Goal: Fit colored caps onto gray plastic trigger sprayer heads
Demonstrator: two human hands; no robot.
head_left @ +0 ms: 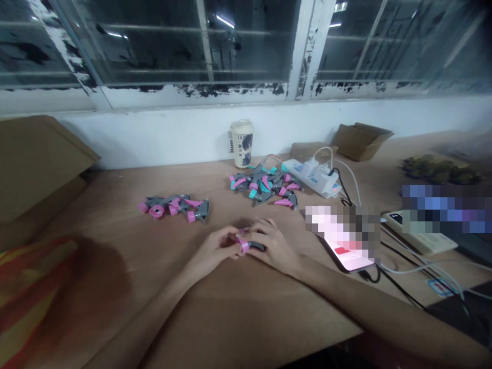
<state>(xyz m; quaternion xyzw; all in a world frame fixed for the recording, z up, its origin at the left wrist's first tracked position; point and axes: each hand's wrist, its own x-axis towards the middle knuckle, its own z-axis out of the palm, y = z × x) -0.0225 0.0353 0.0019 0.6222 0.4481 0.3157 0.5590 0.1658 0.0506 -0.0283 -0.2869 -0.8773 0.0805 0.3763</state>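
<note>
A pink and grey trigger spray head (243, 246) is held between my two hands, just above the table. My left hand (220, 245) pinches its pink collar from the left. From the right, the fingers of my right hand (274, 243) wrap round its grey body, which they partly hide. Beyond my left hand lies a small pile of pink and grey spray heads (175, 206). Farther back and to the right, a larger heap of spray heads (265, 184) mixes pink, teal and grey parts.
A paper coffee cup (243, 146) stands by the wall behind the larger heap. To the right are a white power strip (313, 177) with plugs and cables, and a lit phone (342, 246). Cardboard boxes (361, 141) stand at the back; a bigger carton (42, 159) is at left.
</note>
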